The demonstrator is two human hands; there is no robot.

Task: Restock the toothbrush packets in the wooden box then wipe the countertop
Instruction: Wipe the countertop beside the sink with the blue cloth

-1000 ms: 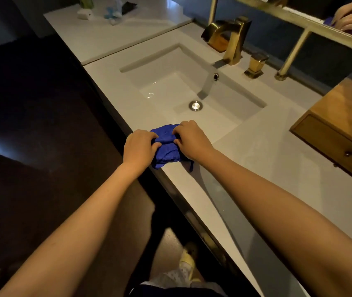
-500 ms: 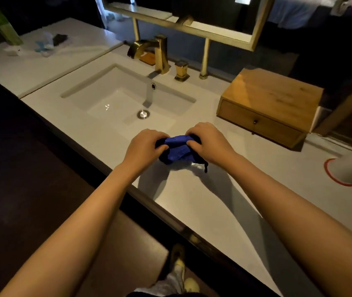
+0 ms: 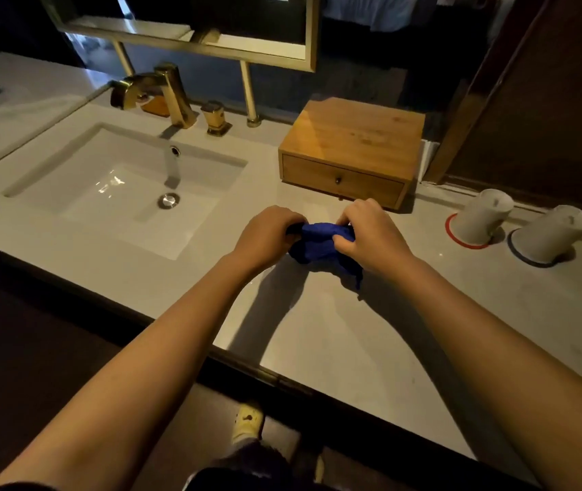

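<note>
A bunched blue cloth (image 3: 319, 242) is held just above the pale countertop (image 3: 335, 334), right of the sink. My left hand (image 3: 264, 235) grips its left end and my right hand (image 3: 371, 235) grips its right end, a corner of the cloth hanging down below my right wrist. Behind my hands stands the wooden box (image 3: 353, 143), its single drawer shut and its knob facing me. No toothbrush packets are in sight.
A white sink basin (image 3: 116, 186) with a gold faucet (image 3: 162, 93) lies to the left. Two upturned white cups (image 3: 480, 217) (image 3: 551, 235) stand at the right. A gold-framed mirror (image 3: 211, 40) hangs above the back edge.
Both hands have carried the blue cloth rightward along the counter, from the sink's front edge to in front of the wooden box. The view has swung right, bringing the cups in.
</note>
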